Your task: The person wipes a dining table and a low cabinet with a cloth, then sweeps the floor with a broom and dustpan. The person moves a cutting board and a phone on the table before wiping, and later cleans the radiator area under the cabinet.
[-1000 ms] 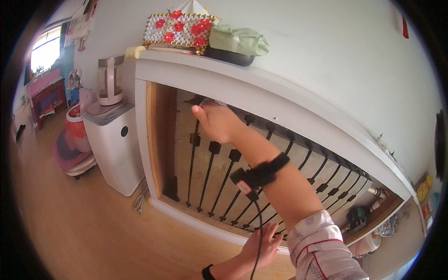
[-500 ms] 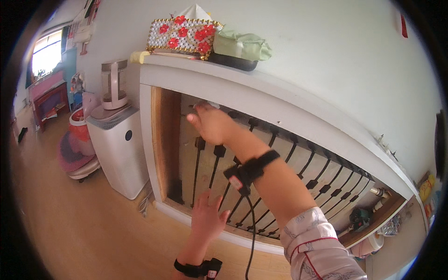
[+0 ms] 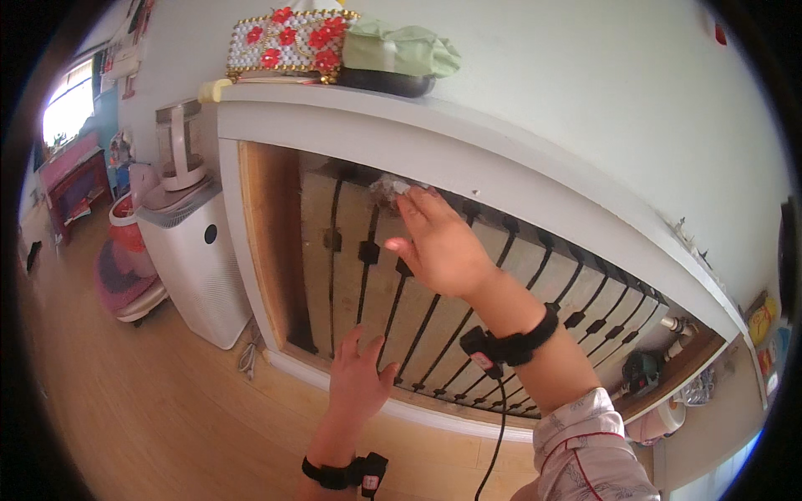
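My right hand reaches up into the alcove, its fingers pressing a crumpled whitish wipe against the upper edge of a radiator. The wipe looks thin and partly see-through; fingers hide part of it. Pale radiator sections are split by dark, narrow gaps. Lower down, my left hand is open and holds nothing, fingers slightly spread before the radiator's lower left part. Whether its fingertips touch the metal I cannot tell. Both wrists wear black straps with small boxes, and a cable hangs from the right one.
A white shelf overhangs the radiator, bearing a beaded tissue box and a light green bundle. On the left stands a white air purifier. Pipes and a dark green device sit at the alcove's right end.
My right hand has moved right along the radiator's top with the wipe. My left hand has shifted slightly left. The whole view has turned a little.
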A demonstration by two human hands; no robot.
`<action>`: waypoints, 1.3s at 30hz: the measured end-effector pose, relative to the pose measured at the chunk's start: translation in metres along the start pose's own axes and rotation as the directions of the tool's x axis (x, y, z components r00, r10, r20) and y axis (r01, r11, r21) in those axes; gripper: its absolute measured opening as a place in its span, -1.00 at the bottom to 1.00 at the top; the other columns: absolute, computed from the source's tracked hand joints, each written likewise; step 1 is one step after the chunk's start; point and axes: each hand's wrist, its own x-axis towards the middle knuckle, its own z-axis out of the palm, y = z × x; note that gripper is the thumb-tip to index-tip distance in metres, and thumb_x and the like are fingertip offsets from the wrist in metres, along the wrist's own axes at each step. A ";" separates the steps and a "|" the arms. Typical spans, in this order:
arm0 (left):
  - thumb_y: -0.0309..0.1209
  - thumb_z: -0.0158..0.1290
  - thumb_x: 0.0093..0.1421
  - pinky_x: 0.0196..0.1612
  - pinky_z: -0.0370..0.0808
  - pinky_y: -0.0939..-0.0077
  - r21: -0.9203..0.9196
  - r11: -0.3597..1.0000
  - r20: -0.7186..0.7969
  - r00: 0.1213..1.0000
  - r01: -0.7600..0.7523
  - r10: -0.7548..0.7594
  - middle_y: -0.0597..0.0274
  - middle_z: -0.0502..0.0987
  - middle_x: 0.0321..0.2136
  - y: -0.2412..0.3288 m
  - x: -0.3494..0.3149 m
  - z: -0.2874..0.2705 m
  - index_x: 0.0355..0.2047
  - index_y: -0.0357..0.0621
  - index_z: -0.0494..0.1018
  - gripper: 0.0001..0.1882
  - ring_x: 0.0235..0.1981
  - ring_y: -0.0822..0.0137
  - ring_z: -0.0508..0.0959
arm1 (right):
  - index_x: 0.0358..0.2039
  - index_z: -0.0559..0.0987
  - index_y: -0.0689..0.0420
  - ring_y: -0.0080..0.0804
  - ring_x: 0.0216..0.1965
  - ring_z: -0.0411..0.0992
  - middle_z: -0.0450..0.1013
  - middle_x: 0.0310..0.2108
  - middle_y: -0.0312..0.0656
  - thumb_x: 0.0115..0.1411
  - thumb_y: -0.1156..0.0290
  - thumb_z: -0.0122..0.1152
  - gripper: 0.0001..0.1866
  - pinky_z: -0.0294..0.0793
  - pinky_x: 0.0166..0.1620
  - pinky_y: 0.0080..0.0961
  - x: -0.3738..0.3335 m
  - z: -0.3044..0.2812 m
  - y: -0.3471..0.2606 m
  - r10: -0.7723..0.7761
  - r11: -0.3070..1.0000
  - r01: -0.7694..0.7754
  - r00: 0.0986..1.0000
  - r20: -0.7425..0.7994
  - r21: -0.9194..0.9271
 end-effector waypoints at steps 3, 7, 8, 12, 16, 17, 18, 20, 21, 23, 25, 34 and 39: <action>-0.34 0.23 -0.04 -0.04 0.38 0.13 -0.015 1.000 0.026 1.000 -0.007 0.007 -0.08 0.21 0.05 0.003 -0.001 0.004 -0.09 -0.19 0.43 -0.53 0.02 -0.08 0.32 | 0.02 0.31 0.45 0.18 0.07 0.23 0.22 0.03 0.27 0.22 0.32 0.04 -0.52 0.32 0.08 -0.22 -0.030 -0.015 0.004 0.087 0.985 -0.079 0.995 -0.048 0.153; -0.35 0.24 -0.05 -0.03 0.37 0.12 0.005 1.000 0.044 0.999 -0.005 0.004 -0.07 0.21 0.05 0.005 -0.001 0.008 -0.09 -0.20 0.43 -0.52 0.02 -0.07 0.32 | 0.01 0.32 0.45 0.19 0.01 0.29 0.23 0.02 0.28 0.20 0.36 0.05 -0.54 0.38 0.02 -0.26 -0.061 -0.033 0.016 0.139 0.989 -0.134 0.988 -0.071 0.065; -0.35 0.24 -0.05 -0.03 0.37 0.12 -0.004 1.000 0.057 0.998 -0.009 0.010 -0.07 0.21 0.05 0.005 -0.001 0.009 -0.09 -0.20 0.43 -0.52 0.02 -0.07 0.32 | 0.00 0.33 0.45 0.18 -0.01 0.30 0.24 0.01 0.28 0.20 0.36 0.06 -0.54 0.39 0.01 -0.26 -0.066 -0.037 0.020 0.144 0.989 -0.141 0.986 -0.082 0.040; -0.36 0.24 -0.06 -0.02 0.37 0.10 -0.004 0.999 0.039 0.998 -0.048 0.048 -0.08 0.21 0.05 0.009 -0.001 0.015 -0.10 -0.21 0.42 -0.52 0.02 -0.09 0.32 | -0.04 0.37 0.44 0.15 -0.10 0.35 0.29 -0.05 0.25 0.19 0.37 0.05 -0.58 0.41 -0.06 -0.23 -0.071 -0.048 0.034 0.162 0.986 -0.166 0.978 -0.130 -0.023; -0.36 0.24 -0.06 -0.03 0.37 0.09 -0.009 0.999 0.057 0.997 -0.049 0.049 -0.10 0.21 0.04 0.012 -0.002 0.017 -0.10 -0.22 0.42 -0.52 0.02 -0.10 0.32 | -0.10 0.42 0.35 0.13 -0.13 0.35 0.36 -0.12 0.17 0.15 0.40 0.07 -0.65 0.39 -0.10 -0.22 -0.066 -0.052 0.044 0.232 0.972 -0.235 0.968 -0.098 -0.021; -0.37 0.24 -0.06 -0.03 0.37 0.09 -0.004 0.998 0.051 0.997 -0.061 0.061 -0.10 0.21 0.04 0.012 -0.001 0.017 -0.10 -0.22 0.42 -0.52 0.02 -0.11 0.32 | -0.11 0.44 0.33 0.12 -0.14 0.36 0.38 -0.15 0.15 0.13 0.41 0.08 -0.66 0.39 -0.11 -0.23 -0.064 -0.052 0.047 0.231 0.972 -0.234 0.970 -0.080 -0.031; -0.37 0.24 -0.06 -0.03 0.37 0.09 0.001 0.997 0.044 0.996 -0.073 0.073 -0.10 0.21 0.04 0.012 -0.001 0.017 -0.10 -0.22 0.42 -0.52 0.02 -0.11 0.32 | -0.13 0.46 0.31 0.11 -0.15 0.37 0.40 -0.18 0.14 0.11 0.42 0.09 -0.68 0.39 -0.12 -0.23 -0.062 -0.052 0.049 0.235 0.971 -0.237 0.971 -0.046 -0.041; -0.37 0.24 -0.06 -0.03 0.37 0.09 0.006 0.997 0.042 0.996 -0.081 0.081 -0.10 0.21 0.03 0.012 0.000 0.017 -0.10 -0.21 0.42 -0.52 0.02 -0.12 0.31 | -0.17 0.48 0.28 0.10 -0.21 0.39 0.42 -0.23 0.13 0.06 0.44 0.12 -0.69 0.41 -0.16 -0.20 -0.058 -0.053 0.055 0.296 0.955 -0.295 0.955 0.028 -0.033; -0.37 0.24 -0.06 -0.03 0.37 0.09 0.004 0.997 0.046 0.996 -0.079 0.078 -0.10 0.21 0.03 0.012 0.000 0.017 -0.10 -0.21 0.42 -0.52 0.02 -0.12 0.31 | -0.19 0.50 0.26 0.10 -0.24 0.40 0.43 -0.25 0.13 0.03 0.44 0.14 -0.70 0.43 -0.18 -0.18 -0.057 -0.053 0.057 0.294 0.956 -0.293 0.955 0.043 -0.028; -0.37 0.24 -0.06 -0.03 0.37 0.09 0.002 0.997 0.053 0.996 -0.078 0.078 -0.10 0.21 0.03 0.012 0.000 0.018 -0.10 -0.21 0.42 -0.52 0.02 -0.12 0.31 | -0.22 0.50 0.25 0.09 -0.24 0.41 0.44 -0.30 0.12 0.02 0.46 0.13 -0.72 0.43 -0.20 -0.18 -0.052 -0.051 0.062 0.274 0.960 -0.274 0.962 -0.015 -0.054; -0.36 0.24 -0.06 -0.03 0.37 0.09 0.001 0.996 0.055 0.995 -0.085 0.085 -0.10 0.21 0.03 0.012 0.000 0.019 -0.10 -0.21 0.42 -0.52 0.03 -0.11 0.30 | -0.23 0.51 0.23 0.08 -0.26 0.41 0.45 -0.33 0.10 0.02 0.48 0.11 -0.74 0.43 -0.22 -0.19 -0.047 -0.044 0.065 0.262 0.960 -0.269 0.960 -0.094 -0.072; -0.34 0.23 -0.03 0.03 0.34 0.11 -0.018 0.998 0.117 0.992 -0.052 0.054 -0.10 0.20 0.07 0.011 -0.003 0.019 -0.10 -0.20 0.43 -0.54 0.08 -0.10 0.26 | -0.38 0.57 0.20 0.00 -0.32 0.42 0.48 -0.45 -0.02 -0.10 0.64 0.13 -0.80 0.45 -0.31 -0.24 -0.080 -0.035 0.053 0.104 0.971 -0.194 0.873 -0.477 -0.144; -0.30 0.20 0.03 0.03 0.34 0.12 0.051 0.998 0.139 0.990 -0.040 0.033 -0.04 0.17 0.12 0.009 -0.006 0.019 -0.03 -0.16 0.39 -0.52 0.11 -0.06 0.26 | -0.37 0.58 0.19 -0.01 -0.35 0.44 0.49 -0.46 -0.01 -0.04 0.54 0.14 -0.83 0.46 -0.31 -0.22 -0.083 -0.042 0.057 0.218 0.899 -0.361 0.860 -0.462 -0.247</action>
